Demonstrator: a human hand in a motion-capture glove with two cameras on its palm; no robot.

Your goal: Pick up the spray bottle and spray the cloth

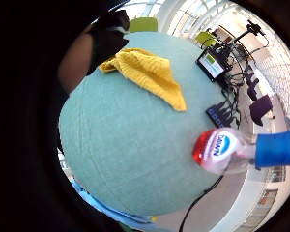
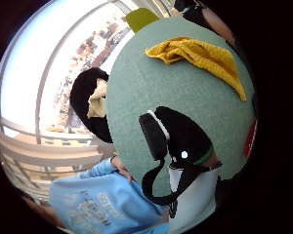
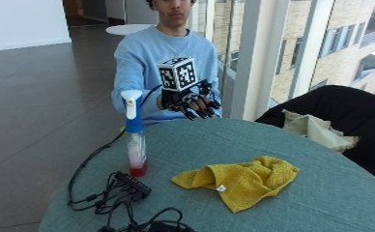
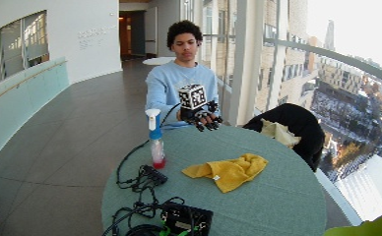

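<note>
Yellow crumpled cloth [image 3: 242, 180]: lies mid-table on the round green felt-topped table [image 3: 316, 203], apart from the bottle.
Clear plastic spray bottle with blue neck and white trigger [image 3: 135, 136]: upright near the table's edge, red liquid at its base; untouched.
Hidden: the bottle's trigger is cut off in the little-finger palm view, which alone shows its label.
Black-gloved right hand [image 3: 189, 104]: raised above the table's far edge, fingers loosely hanging, holding nothing.

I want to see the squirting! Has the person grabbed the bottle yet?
Not yet. Nothing looks done: the spray bottle stands upright on the table, untouched. The gloved right hand hovers above the table's far edge, fingers relaxed, holding nothing. Left: grab the bottle and spray the yellow cloth lying crumpled beside it.
</note>
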